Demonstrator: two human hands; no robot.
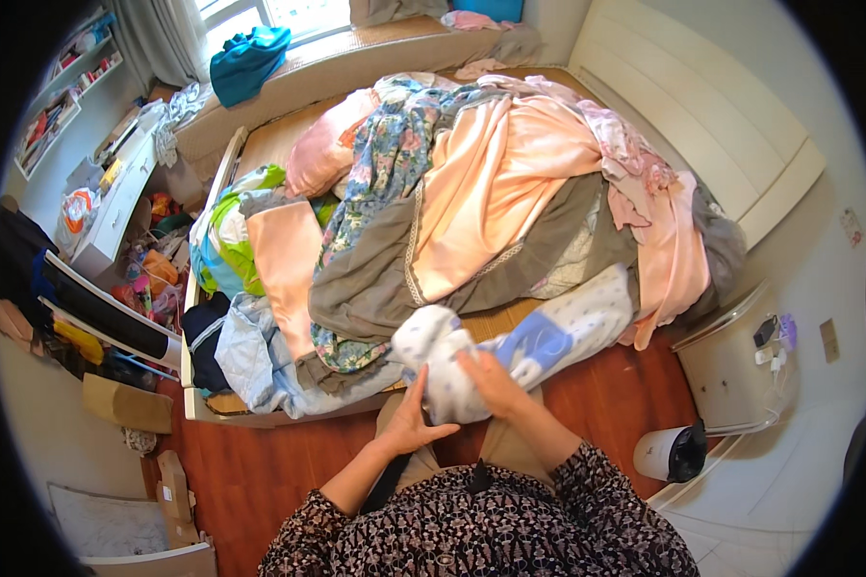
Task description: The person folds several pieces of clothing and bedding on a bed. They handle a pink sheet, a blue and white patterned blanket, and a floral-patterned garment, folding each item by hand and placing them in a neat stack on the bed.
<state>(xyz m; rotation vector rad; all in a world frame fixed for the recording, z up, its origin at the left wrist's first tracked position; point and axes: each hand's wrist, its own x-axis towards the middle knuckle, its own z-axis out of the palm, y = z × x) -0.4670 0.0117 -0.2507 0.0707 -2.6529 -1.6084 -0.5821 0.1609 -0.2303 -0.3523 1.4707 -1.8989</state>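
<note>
A white fleecy blanket with grey dots and blue patches [584, 324] stretches from the bed's right side to a bunched part between my hands. My right hand [492, 386] grips that bunch from the right, its fingertips sunk in the cloth. My left hand [410, 418] rests against the bunch's lower left side with thumb and fingers spread. Behind lies a heap of bedding: a peach satin cloth with grey-brown trim [498, 195], a floral cloth [390, 151] and a pink pillow [325, 148]. A pale blue quilted cloth [252, 353] hangs near the bed's left corner.
The white bed frame [260, 418] runs just ahead of my legs. To the right stand a nightstand [736, 382] with chargers and a white bin [657, 453] with a black liner. Clutter, a chair [108, 310] and a cardboard box [126, 404] are at left.
</note>
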